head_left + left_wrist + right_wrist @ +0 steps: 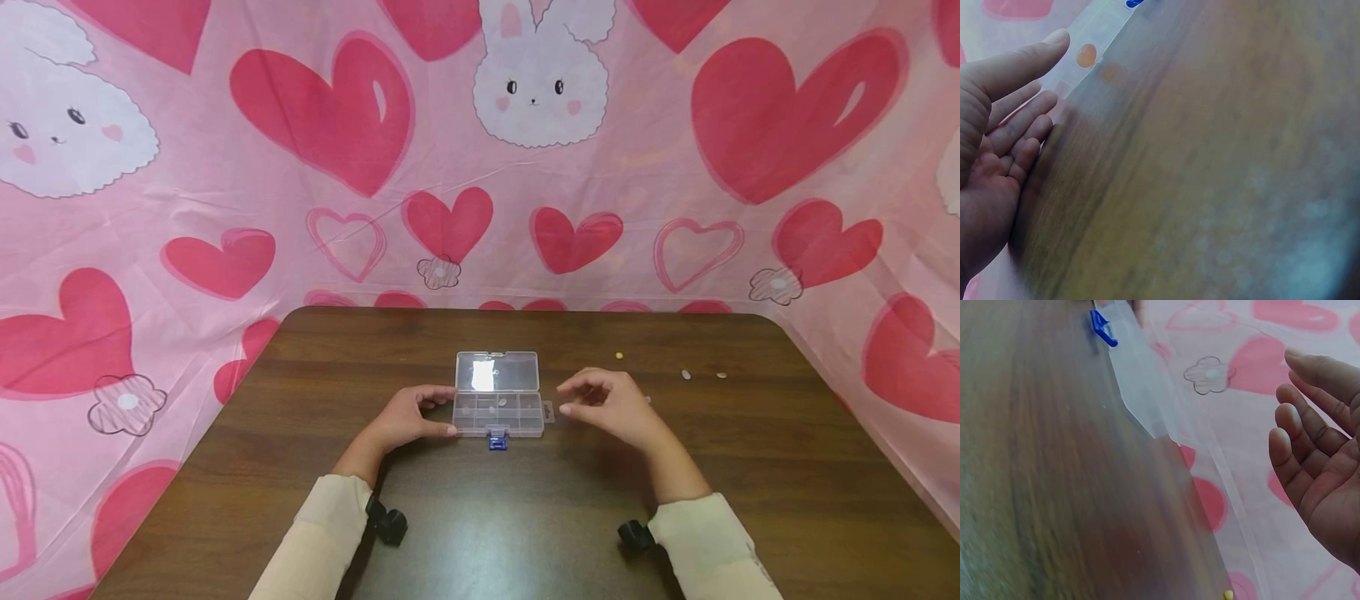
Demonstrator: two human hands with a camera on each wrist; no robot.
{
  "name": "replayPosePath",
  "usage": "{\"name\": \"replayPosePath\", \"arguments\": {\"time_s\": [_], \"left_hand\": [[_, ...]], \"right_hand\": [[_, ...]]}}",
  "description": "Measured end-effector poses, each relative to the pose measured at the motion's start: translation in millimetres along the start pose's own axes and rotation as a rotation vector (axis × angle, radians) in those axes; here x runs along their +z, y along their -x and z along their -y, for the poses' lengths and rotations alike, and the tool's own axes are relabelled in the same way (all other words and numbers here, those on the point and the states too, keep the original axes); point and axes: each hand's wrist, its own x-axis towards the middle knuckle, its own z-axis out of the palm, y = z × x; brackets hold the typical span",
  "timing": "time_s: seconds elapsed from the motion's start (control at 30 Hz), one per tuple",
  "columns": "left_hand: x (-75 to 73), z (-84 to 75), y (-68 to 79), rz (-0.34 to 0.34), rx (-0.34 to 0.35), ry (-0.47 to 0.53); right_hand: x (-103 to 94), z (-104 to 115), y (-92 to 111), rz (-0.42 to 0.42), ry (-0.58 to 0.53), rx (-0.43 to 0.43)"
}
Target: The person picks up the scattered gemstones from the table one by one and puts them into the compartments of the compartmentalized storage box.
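A clear plastic compartment box (497,425) lies on the table with its lid (517,372) raised at the back. A blue latch (497,442) hangs at its front edge. Small pale oval pieces sit in some compartments; through the wall in the left wrist view, one oval piece (1087,55) looks orange. My left hand (405,414) holds the box's left end, thumb at the front corner and fingers toward the back. My right hand (611,404) hovers just right of the box's hanging tab (548,412), fingers loosely bent, with nothing visible between them.
Right of the box, a small yellow piece (619,356) and two pale oval pieces, one whitish (686,375) and one tan (722,376), lie on the brown table (495,517). A pink heart-patterned cloth (450,167) hangs behind and beside the table.
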Motion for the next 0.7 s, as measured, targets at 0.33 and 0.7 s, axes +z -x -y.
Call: {"name": "replayPosePath", "arguments": {"time_s": [0.33,0.7], "left_hand": [[0.2,-0.3,0.3,-0.001,-0.011,-0.002],[-0.8,-2.8,1.4,-0.004,-0.031,0.004]], "right_hand": [[-10.2,21.8,8.5,-0.051,-0.002,-0.015],[-23.3,26.7,12.8,-0.079,0.016,0.008]]}}
